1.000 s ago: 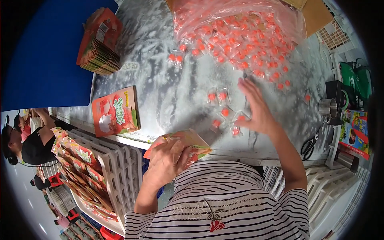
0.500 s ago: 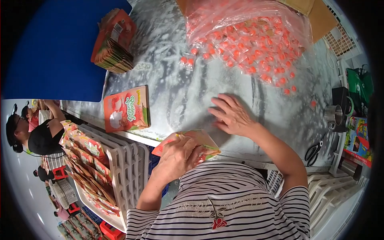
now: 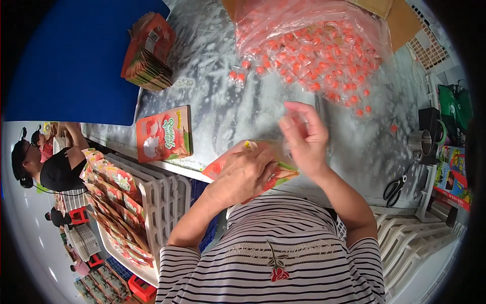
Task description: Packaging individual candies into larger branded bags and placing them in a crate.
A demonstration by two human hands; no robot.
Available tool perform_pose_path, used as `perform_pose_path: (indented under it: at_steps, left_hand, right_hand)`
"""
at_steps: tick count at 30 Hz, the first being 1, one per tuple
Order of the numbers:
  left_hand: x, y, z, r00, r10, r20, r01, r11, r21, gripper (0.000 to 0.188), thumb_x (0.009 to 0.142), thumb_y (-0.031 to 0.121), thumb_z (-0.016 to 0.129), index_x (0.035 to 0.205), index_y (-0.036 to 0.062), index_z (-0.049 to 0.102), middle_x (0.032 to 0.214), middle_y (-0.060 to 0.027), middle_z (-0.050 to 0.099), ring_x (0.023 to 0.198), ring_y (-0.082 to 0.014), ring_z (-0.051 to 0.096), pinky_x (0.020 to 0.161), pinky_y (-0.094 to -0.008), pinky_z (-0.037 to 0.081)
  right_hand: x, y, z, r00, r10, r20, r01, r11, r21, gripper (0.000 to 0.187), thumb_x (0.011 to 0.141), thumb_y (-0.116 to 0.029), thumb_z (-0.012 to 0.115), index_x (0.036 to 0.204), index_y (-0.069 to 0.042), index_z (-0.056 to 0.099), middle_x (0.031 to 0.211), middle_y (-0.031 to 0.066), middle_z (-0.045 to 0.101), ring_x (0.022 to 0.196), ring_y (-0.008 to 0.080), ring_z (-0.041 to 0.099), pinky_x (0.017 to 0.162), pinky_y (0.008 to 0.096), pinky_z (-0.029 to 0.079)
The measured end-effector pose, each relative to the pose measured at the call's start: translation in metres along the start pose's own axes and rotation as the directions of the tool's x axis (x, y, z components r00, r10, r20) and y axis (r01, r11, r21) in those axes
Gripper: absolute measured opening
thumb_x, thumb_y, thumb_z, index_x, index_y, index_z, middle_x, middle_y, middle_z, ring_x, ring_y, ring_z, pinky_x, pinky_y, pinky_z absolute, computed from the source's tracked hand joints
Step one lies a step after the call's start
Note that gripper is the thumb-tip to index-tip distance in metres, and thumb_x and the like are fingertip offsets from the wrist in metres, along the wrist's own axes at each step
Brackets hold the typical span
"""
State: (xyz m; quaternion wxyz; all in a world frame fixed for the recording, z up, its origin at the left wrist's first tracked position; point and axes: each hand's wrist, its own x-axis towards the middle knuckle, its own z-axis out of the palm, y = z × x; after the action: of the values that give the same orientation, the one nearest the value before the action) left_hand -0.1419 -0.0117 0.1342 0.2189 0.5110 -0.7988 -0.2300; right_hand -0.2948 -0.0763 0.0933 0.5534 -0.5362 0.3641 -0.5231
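My left hand [image 3: 242,175] is closed on a red printed pouch [image 3: 276,183] at the table's near edge, against my striped shirt. Its fingers lie across the pouch front and cover much of it. Just off the pouch's upper right side, my right hand [image 3: 306,144] is raised over the table with its fingers apart and partly curled. I see nothing clearly held in it, though the fingertips are slightly blurred. A similar flat red pouch [image 3: 163,134] lies on the table to the left. Farther off is a pile of red, clear-wrapped candies [image 3: 324,66].
A stack of red pouches [image 3: 149,55] stands at the far left beside a blue panel [image 3: 71,61]. Left of me, a white crate [image 3: 152,202] holds many filled pouches. Black scissors [image 3: 395,190] and a metal cup [image 3: 421,143] are on the right. Another person [image 3: 58,172] sits at left.
My right hand has lifted off the table and come toward the pouch. My left hand has shifted right and slightly up with the pouch.
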Motion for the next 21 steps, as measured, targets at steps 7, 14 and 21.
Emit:
perform_pose_path:
  at_steps: [7, 14, 21]
  left_hand:
    - [0.01, 0.012, -0.004, 0.999, -0.018, -0.027, 0.013, 0.984, -0.178, 0.01, 0.084, 0.007, 0.062, 0.09, -0.0009, 0.058, 0.081, -0.0185, 0.06, 0.075, -0.0372, 0.058, 0.065, -0.0445, 0.048]
    - [0.012, 0.017, 0.004, 0.995, -0.097, -0.035, 0.091, 0.984, -0.153, 0.013, 0.083, 0.0, 0.064, 0.095, -0.0007, 0.058, 0.085, -0.0157, 0.059, 0.075, -0.0359, 0.06, 0.065, -0.0417, 0.049]
    - [0.013, 0.028, 0.006, 0.986, 0.127, -0.107, -0.139, 0.983, -0.118, 0.018, 0.081, 0.002, 0.064, 0.097, 0.0008, 0.056, 0.088, -0.0164, 0.058, 0.08, -0.0368, 0.058, 0.066, -0.0437, 0.048]
  right_hand:
    - [-0.002, -0.015, -0.01, 0.954, -0.178, 0.24, 0.265, 0.878, -0.4, 0.035, 0.094, -0.008, 0.052, 0.126, 0.002, 0.043, 0.106, 0.0183, 0.059, 0.098, 0.03, 0.06, 0.086, 0.0373, 0.047]
    - [-0.016, -0.034, -0.03, 0.917, -0.186, 0.353, 0.347, 0.809, -0.474, 0.031, 0.092, -0.006, 0.053, 0.121, 0.003, 0.047, 0.119, 0.021, 0.051, 0.103, 0.0362, 0.056, 0.091, 0.0391, 0.046]
    - [-0.018, -0.059, -0.041, 0.842, 0.066, 0.535, 0.317, 0.741, -0.591, 0.031, 0.09, -0.02, 0.06, 0.116, -0.005, 0.054, 0.109, 0.0125, 0.06, 0.093, 0.0335, 0.061, 0.109, 0.048, 0.026]
